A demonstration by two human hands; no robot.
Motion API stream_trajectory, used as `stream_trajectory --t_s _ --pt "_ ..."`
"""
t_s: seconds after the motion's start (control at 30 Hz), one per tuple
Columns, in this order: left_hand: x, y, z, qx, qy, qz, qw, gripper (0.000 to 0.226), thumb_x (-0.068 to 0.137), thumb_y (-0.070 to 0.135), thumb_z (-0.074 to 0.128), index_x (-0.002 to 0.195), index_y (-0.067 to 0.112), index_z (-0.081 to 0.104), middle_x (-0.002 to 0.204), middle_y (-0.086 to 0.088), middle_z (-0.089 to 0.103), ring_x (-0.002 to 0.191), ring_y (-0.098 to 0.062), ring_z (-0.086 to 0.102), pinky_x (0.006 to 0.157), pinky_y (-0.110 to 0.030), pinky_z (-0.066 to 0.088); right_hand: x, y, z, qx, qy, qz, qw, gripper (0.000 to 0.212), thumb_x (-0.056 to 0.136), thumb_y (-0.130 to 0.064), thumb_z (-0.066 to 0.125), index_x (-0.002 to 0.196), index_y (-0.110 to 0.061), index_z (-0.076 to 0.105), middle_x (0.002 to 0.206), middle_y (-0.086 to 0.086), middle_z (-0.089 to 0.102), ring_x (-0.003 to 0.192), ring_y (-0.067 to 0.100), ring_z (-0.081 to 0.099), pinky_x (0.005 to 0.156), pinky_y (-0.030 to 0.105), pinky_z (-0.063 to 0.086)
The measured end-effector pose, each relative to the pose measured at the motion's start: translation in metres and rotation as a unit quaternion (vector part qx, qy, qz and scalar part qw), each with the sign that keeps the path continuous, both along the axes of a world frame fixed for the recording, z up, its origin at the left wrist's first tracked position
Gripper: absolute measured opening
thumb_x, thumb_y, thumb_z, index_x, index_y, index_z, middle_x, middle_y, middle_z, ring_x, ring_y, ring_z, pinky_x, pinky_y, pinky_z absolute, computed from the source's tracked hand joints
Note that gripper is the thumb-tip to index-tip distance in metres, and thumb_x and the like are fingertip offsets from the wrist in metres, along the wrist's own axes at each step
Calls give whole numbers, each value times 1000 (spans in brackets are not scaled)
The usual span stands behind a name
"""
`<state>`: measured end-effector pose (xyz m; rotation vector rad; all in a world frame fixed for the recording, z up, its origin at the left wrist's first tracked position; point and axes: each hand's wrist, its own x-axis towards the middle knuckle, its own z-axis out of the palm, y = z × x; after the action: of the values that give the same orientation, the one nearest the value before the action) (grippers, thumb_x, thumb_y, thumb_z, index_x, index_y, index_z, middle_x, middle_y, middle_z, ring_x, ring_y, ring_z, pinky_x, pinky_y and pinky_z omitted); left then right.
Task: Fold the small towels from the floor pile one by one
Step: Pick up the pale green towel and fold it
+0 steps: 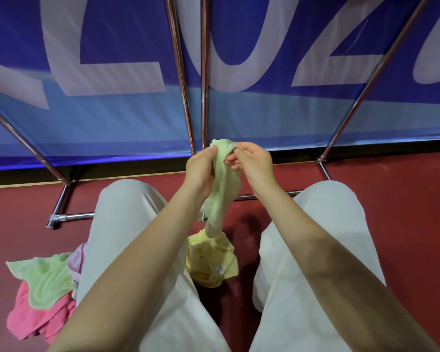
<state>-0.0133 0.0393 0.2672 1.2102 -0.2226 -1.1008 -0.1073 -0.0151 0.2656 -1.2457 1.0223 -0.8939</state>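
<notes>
Head view showed the left hand (200, 165) and the right hand (252, 161) raised together in front of the knees, each pinching the top edge of a pale green towel (222, 196) that hung bunched and twisted between the wrists. Its lower end dangled just above a crumpled yellow towel (214, 260) lying on the dark red floor (404, 212) between the legs in light trousers (127, 224). Beside the left thigh lay the pile: a light green towel (46, 280) on top of a pink towel (31, 318). Beyond the hands stood a chrome frame (61, 194) holding a blue banner (239, 72) with large white letters.
</notes>
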Motion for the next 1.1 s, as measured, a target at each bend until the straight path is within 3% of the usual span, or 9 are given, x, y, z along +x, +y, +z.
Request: stream_trajectory --t_s 0.07,0.2,0.3,0.53,0.67,0.8,0.93,1.0,1.1 --pt "0 -1 -2 13 -40 -16 999 23 99 15 48 101 2 66 84 -10 67 61 -11 65 52 -17 48 -6 -5 -6 -91 72 -11 993 17 90 -5 55 98 -5 70 79 3 64 66 -1 60 65 12 46" --pt "2 -4 -6 22 -91 9 996 26 94 21 56 110 5 70 106 -14 71 90 -22 65 82 -33 51 -13 -9 -8 -274 156 -21 949 13 86 -11 64 92 -14 75 97 -6 59 99 10 54 88 16 41" --pt "1 -3 -5 18 -92 7 996 25 93 23 57 106 7 71 105 -13 72 92 -22 66 89 -37 52 -14 -4 -2 -237 121 25 964 12 87 -10 62 92 -14 73 89 -10 67 88 9 62 83 21 47" --pt "-13 -2 5 5 -150 -70 986 20 87 21 61 94 10 75 83 -5 71 77 -14 63 73 -31 49 -15 0 2 -213 93 -27 972 6 86 -12 64 81 -14 62 75 -4 63 69 9 55 67 20 46" --pt "-14 0 9 1 -201 -93 975 23 93 23 56 83 14 74 75 0 72 70 -7 63 69 -25 49 -16 -2 5 -170 76 -58 981 19 85 -14 66 72 -21 54 71 -4 60 67 10 55 63 21 46" --pt "-14 5 4 -51 -272 -130 952 16 95 22 60 100 17 74 94 0 75 91 -13 69 83 -28 53 -20 -3 8 -127 62 -44 989 18 85 -12 66 72 -19 56 68 -2 60 64 9 56 61 21 46" --pt "-8 4 -3 -35 -291 -71 953 20 95 22 57 83 25 72 83 1 68 81 -12 59 77 -31 46 -22 0 11 -117 51 28 991 13 88 -13 62 76 -14 59 67 -4 58 61 5 52 59 18 42" --pt "-3 4 -3 -36 -310 -66 948 23 96 20 53 80 24 68 82 2 64 77 -10 53 73 -28 41 -26 0 9 -175 105 89 975 11 89 -14 61 78 -15 59 68 -6 56 62 6 48 60 18 40" --pt "5 6 -1 -29 -329 -46 943 25 98 18 48 80 24 64 83 10 61 72 -3 52 67 -21 39 -37 -2 1 -271 262 173 910 20 87 -24 62 69 -21 52 62 -8 50 59 10 43 59 30 36"
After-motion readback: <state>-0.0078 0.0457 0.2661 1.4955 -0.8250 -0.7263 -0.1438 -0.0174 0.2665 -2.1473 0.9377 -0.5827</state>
